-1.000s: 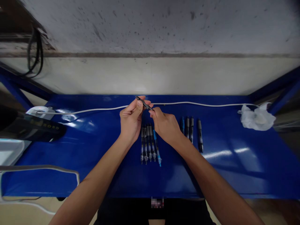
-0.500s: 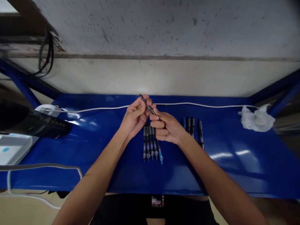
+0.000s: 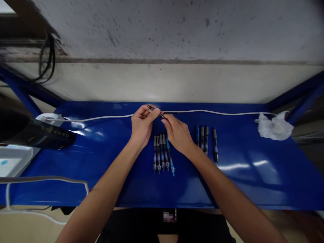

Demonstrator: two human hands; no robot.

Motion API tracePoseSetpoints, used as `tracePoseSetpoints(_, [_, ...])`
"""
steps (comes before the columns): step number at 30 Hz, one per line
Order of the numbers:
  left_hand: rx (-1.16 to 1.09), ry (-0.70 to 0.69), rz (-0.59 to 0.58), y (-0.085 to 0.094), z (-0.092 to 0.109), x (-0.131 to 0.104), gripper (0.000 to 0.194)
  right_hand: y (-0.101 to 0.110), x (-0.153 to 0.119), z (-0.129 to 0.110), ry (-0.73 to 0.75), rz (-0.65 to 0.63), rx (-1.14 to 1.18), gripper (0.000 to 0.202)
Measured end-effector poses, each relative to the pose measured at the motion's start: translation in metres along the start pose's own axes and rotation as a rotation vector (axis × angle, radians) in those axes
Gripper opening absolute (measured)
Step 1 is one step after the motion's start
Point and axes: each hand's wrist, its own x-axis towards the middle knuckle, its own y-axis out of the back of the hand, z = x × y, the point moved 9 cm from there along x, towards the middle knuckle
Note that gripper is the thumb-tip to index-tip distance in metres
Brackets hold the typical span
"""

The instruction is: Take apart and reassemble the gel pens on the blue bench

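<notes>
Above the blue table (image 3: 101, 192), my left hand (image 3: 143, 123) is closed on a dark pen (image 3: 151, 108), whose one tip sticks out at the upper left. My right hand (image 3: 177, 130) pinches the pen's other end, close to my left thumb. Just below my hands lie several black-and-clear pens (image 3: 158, 153) side by side, with a light-blue pen (image 3: 171, 160) at their right. Beyond my right wrist, a blue pen (image 3: 197, 135) and two dark pens (image 3: 204, 140) lie together, and one more dark pen (image 3: 215, 145) is a little apart.
A white cable (image 3: 111, 117) runs along the back of the table. Crumpled white plastic (image 3: 274, 126) sits at the far right. At the left are a dark cylindrical object (image 3: 50, 135), a white tray (image 3: 27, 162) and a thick grey cable (image 3: 50, 179).
My right hand has turned over, its back now facing up, and its fingers have moved nearer my left thumb. My left hand covers more of the pen's middle.
</notes>
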Motion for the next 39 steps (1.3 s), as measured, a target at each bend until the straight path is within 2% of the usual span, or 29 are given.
tracePoseSetpoints(3, [0.0, 0.001, -0.044, -0.004, 0.0, -0.001, 0.034, 0.002, -0.001, 0.005, -0.002, 0.046, -0.05, 0.021])
tracePoseSetpoints(6, [-0.043, 0.057, -0.182, -0.018, -0.002, -0.004, 0.047, 0.008, -0.001, 0.011, -0.027, 0.099, -0.055, 0.018])
tracePoseSetpoints(8, [-0.04, 0.073, -0.225, -0.022, -0.004, -0.006, 0.042, 0.011, 0.0, 0.011, -0.019, 0.122, -0.097, 0.023])
tracePoseSetpoints(11, [0.015, 0.035, -0.188, -0.017, -0.003, -0.005, 0.029, 0.011, -0.001, 0.005, 0.028, 0.099, -0.196, 0.034])
tracePoseSetpoints(13, [0.044, 0.013, -0.17, -0.014, -0.002, -0.005, 0.029, 0.008, -0.001, 0.002, 0.046, 0.062, -0.232, 0.04])
tracePoseSetpoints(20, [0.017, 0.08, -0.289, -0.028, 0.002, -0.012, 0.038, 0.007, -0.002, 0.005, 0.07, 0.05, -0.239, 0.043])
tracePoseSetpoints(25, [0.055, 0.024, -0.13, -0.011, -0.002, -0.004, 0.027, 0.002, -0.002, 0.004, 0.089, 0.041, -0.318, 0.04])
tracePoseSetpoints(27, [0.08, 0.022, -0.103, -0.007, -0.005, -0.003, 0.025, -0.001, -0.002, 0.005, 0.085, 0.018, -0.354, 0.039])
tracePoseSetpoints(32, [0.059, 0.012, -0.139, -0.013, -0.005, -0.007, 0.022, -0.003, -0.001, 0.006, 0.085, -0.008, -0.408, 0.038])
tracePoseSetpoints(37, [0.026, 0.062, -0.264, -0.027, -0.003, -0.013, 0.03, 0.004, -0.002, 0.004, 0.092, 0.063, -0.408, 0.038])
tracePoseSetpoints(39, [0.062, 0.044, -0.247, -0.025, -0.002, -0.012, 0.025, 0.007, -0.002, 0.003, 0.094, 0.085, -0.401, 0.039])
